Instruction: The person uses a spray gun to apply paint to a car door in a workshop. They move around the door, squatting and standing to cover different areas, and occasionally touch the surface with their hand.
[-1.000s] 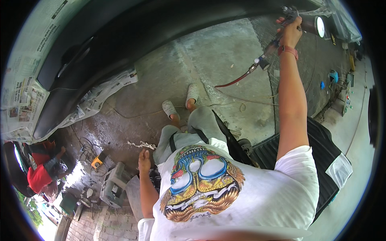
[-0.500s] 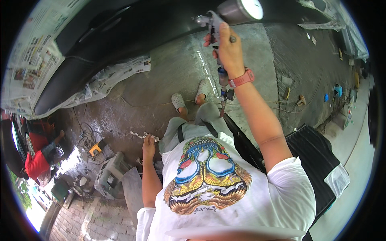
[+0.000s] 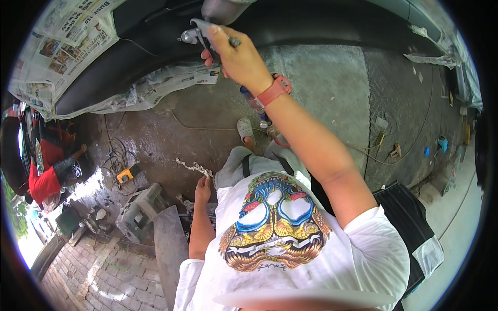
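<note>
My right hand, with a red watch on its wrist, is closed round the handle of a spray gun. The gun's nozzle points left, and its grey paint cup sits on top, cut off by the upper edge. Just beyond the gun lies a glossy black car body panel; I cannot tell the exact gap. Low at my left side, my left hand is closed on a twisted whitish strip, probably cloth. Its loose end sticks out past the fingers. Behind my right wrist, fittings below the gun partly show.
Newspaper masking covers the panel's left end and hangs along its lower edge. A thin hose crosses the floor. To the left, a person in red crouches near a yellow tool and tangled cords. A black padded piece stands at my right.
My right hand has swept left along the panel with the spray gun. My left hand, still holding the strip, has shifted slightly right in view. The view itself has turned a little.
</note>
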`<state>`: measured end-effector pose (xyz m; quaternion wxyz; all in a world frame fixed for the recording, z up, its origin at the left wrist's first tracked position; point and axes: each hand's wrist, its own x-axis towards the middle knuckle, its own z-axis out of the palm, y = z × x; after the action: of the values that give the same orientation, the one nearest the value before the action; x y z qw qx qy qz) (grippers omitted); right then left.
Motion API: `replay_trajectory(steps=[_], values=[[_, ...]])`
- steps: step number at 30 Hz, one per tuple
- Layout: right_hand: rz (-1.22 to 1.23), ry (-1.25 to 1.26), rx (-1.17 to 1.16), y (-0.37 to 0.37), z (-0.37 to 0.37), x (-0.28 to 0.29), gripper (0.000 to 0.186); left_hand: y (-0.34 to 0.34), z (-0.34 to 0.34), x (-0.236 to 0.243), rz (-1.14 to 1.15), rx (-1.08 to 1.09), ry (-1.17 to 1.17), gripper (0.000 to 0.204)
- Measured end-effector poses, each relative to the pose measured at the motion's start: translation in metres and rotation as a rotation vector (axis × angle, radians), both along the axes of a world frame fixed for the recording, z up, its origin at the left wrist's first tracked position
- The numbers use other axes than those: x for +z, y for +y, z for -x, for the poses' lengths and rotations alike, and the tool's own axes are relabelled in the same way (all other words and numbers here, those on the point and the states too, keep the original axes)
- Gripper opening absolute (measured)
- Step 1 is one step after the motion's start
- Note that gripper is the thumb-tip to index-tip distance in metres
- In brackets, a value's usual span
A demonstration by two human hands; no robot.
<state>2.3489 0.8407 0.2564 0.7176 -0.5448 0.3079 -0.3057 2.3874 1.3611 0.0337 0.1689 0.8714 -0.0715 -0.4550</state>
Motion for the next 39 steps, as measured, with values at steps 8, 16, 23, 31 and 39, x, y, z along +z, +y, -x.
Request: replay_trajectory(steps=[8, 16, 23, 31, 39], values=[[0.136, 0.203, -0.222, -0.055, 0.086, 0.019, 0.051, -0.012, -0.002, -0.022, 0.032, 0.016, 0.007, 0.06], [0.247, 0.39, -0.536, -0.122, 0.243, 0.034, 0.063, -0.06, 0.0, -0.04, 0.036, -0.1, 0.002, 0.061], [0.237, 0.469, -0.736, -0.191, 0.36, 0.039, 0.064, -0.107, 0.005, -0.021, 0.054, -0.083, -0.008, 0.062], [0.228, 0.605, -0.902, -0.278, 0.455, 0.047, 0.067, -0.121, 0.013, -0.016, -0.003, -0.157, -0.021, 0.062], [0.34, 0.697, -1.047, -0.351, 0.47, 0.083, 0.065, -0.129, 0.026, -0.011, 0.012, -0.127, -0.012, 0.062]])
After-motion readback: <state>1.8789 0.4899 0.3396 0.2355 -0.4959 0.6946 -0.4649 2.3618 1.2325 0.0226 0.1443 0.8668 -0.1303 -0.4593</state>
